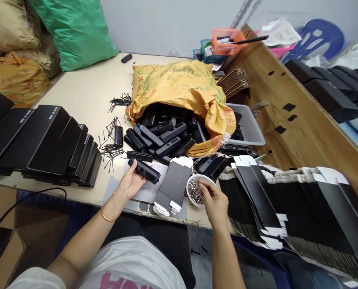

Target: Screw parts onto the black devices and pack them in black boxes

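Presently, the left hand holds a black casing between thumb and fingers, above the near part of the table. The right hand has its fingertips at the white bowl of small metal parts; whether it grips one cannot be determined. Folded cartons lie between the hands. Beyond, similar casings fill the mouth of a yellow sack.

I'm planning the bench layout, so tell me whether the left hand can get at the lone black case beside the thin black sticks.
Probably yes, once emptied: the left hand holds another black case, but the lone case lies close by, with nothing tall between, only thin sticks alongside.
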`<state>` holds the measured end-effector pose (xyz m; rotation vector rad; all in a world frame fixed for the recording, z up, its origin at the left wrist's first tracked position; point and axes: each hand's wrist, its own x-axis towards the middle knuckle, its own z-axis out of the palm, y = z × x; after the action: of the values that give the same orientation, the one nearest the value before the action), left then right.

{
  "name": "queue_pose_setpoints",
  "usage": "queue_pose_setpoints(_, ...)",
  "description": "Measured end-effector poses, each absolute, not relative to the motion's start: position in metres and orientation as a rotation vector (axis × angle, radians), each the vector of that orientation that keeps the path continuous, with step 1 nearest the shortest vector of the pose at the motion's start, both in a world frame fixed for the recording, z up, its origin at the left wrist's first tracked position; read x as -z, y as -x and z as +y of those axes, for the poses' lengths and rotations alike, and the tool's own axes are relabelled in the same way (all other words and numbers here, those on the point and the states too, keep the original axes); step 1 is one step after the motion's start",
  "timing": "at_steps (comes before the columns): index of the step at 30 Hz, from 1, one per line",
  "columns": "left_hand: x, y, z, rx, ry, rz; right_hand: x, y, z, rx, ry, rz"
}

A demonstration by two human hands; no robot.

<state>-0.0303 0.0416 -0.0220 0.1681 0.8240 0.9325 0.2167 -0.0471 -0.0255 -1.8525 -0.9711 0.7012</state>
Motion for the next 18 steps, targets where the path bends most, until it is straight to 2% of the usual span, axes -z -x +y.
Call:
queue_pose_setpoints(3,0.015,0.02,0.04,-0.946,-0.11,0.799,0.014,-0.175,-0.042,-0.996,1.498,-0.69)
queue_pose_setpoints(6,0.008,0.014,0.036,-0.958,-0.071,0.776,0.008,-0.134,-0.036,-1.076,1.291,-0.588)
queue_pose_setpoints(18,-0.01,0.019,0.026,-1.079,-0.077,0.722,0.008,-0.104,-0.024,-0.215,1.393,-1.378)
